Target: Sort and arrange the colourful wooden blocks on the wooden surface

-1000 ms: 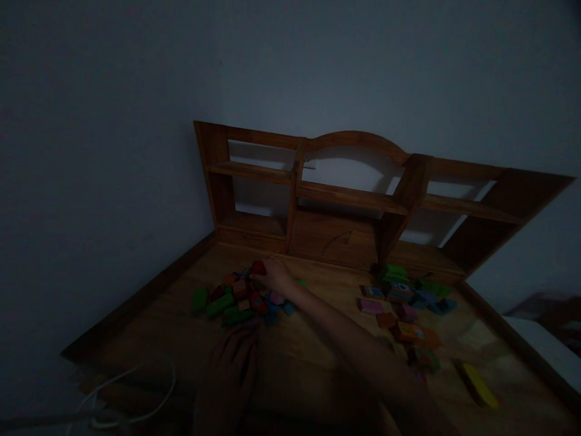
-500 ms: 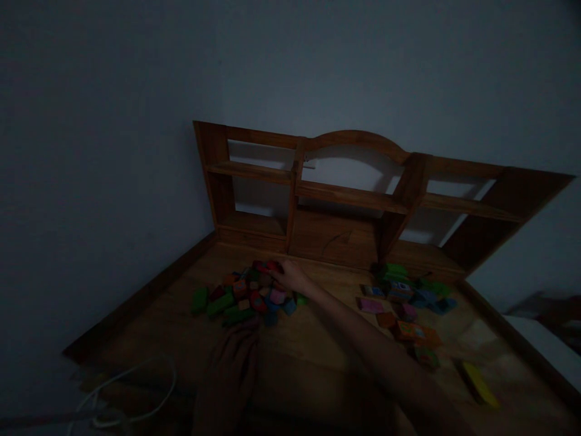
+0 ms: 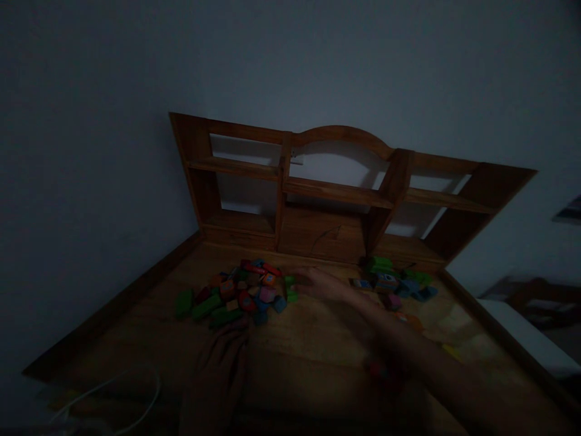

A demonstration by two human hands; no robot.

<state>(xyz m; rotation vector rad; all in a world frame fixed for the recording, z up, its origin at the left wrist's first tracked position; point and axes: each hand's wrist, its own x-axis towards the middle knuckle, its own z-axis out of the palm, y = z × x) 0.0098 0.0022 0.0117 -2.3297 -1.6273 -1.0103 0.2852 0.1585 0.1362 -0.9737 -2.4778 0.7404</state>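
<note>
Block pile (image 3: 240, 293) sits left-centre on the wooden desk (image 3: 308, 357), mixed colours. Right hand (image 3: 324, 283) is just right of it, blurred; can't tell if it grips anything. Left hand (image 3: 222, 369) lies flat and spread, nearer edge. Second cluster of blocks (image 3: 394, 284) lies to the right. Shelf hutch (image 3: 336, 194) stands behind, against a plain wall (image 3: 318, 60). Room is dim.

No text could be read anywhere. The blocks (image 3: 245, 295) at seven o'clock bore only blurred, dim markings.
</note>
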